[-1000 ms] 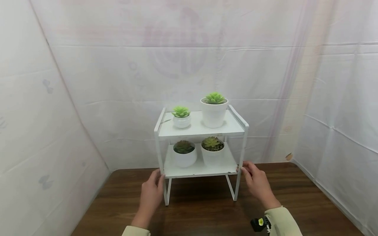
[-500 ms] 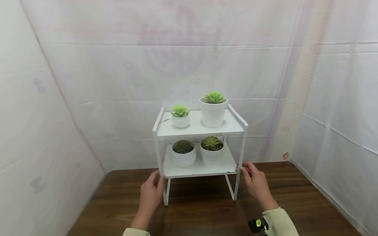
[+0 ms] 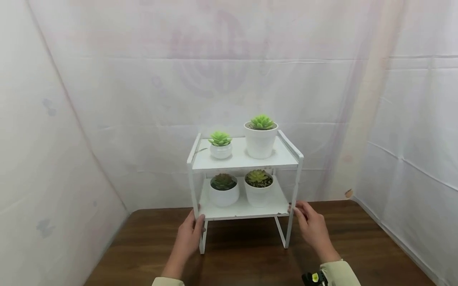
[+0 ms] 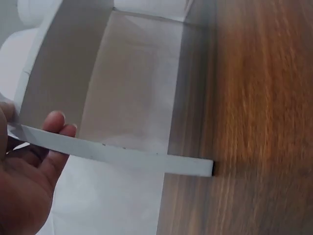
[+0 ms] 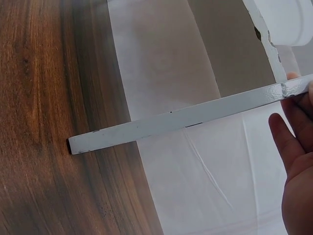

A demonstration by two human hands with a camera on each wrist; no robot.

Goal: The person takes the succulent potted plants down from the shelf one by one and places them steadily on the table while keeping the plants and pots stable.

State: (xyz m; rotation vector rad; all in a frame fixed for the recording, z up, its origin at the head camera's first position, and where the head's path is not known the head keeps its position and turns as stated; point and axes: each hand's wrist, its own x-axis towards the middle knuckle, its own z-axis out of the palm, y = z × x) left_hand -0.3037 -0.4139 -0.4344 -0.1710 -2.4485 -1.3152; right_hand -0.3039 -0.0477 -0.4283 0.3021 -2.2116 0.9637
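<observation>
A white two-tier plant stand (image 3: 236, 163) stands on its thin legs. My left hand (image 3: 187, 234) grips its front left leg just around the lower shelf, fingertips (image 4: 55, 121) showing past the leg in the left wrist view. On the opposite side, my right hand (image 3: 315, 228) holds the front right leg at about the same height. The upper tier carries a small potted succulent (image 3: 220, 151) on the left and a taller one (image 3: 261, 145) on the right. Below them sit a dark succulent in a rounded white pot (image 3: 224, 197) and a yellow-green one in another white pot (image 3: 258, 196).
The stand is on a dark wooden table (image 3: 243, 266) with rounded back corners. White sheeting (image 3: 143, 119) hangs close behind the table and along both sides. A small black device (image 3: 315, 278) sits by the right sleeve.
My left hand has shifted in around the leg, its thumb now in front of it. The right hand keeps its place. The whole scene sits slightly lower in the head view.
</observation>
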